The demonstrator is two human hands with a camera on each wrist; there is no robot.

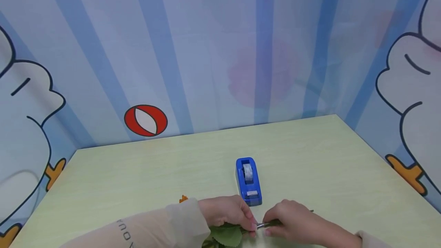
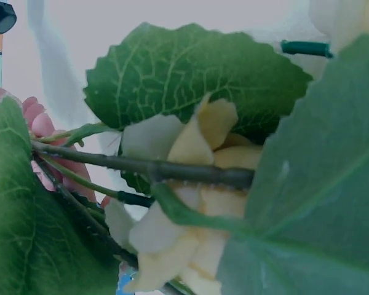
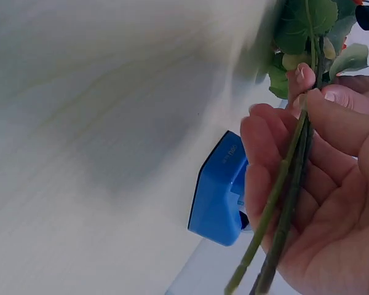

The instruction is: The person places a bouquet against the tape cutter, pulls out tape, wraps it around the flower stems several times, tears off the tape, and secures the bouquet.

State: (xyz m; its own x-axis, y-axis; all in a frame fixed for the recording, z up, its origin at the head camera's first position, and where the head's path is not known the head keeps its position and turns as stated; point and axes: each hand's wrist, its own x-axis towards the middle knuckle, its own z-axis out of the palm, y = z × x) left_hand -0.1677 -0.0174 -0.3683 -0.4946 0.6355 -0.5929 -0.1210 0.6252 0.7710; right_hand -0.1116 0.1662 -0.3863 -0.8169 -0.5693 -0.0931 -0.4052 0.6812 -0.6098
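Close to the front of the table, my left hand (image 1: 229, 212) pinches a small bunch of flower stems just below the leaves. Just to its right, my right hand (image 1: 293, 221) grips the lower stems (image 3: 286, 203), which lie across its palm with their cut ends sticking out. Between the two hands a short shiny band (image 1: 260, 225) shows on the stems. Serrated green leaves (image 2: 190, 77) and pale yellow petals (image 2: 197, 258) fill the left wrist view, hiding most of the left hand. An orange petal tip (image 1: 183, 199) peeks out behind the left sleeve.
A blue tape dispenser (image 1: 255, 186) with a roll of clear tape stands just beyond the hands. The pale table (image 1: 138, 175) meets a striped blue backdrop (image 1: 213, 49) at the back, printed with ducks and a red ball.
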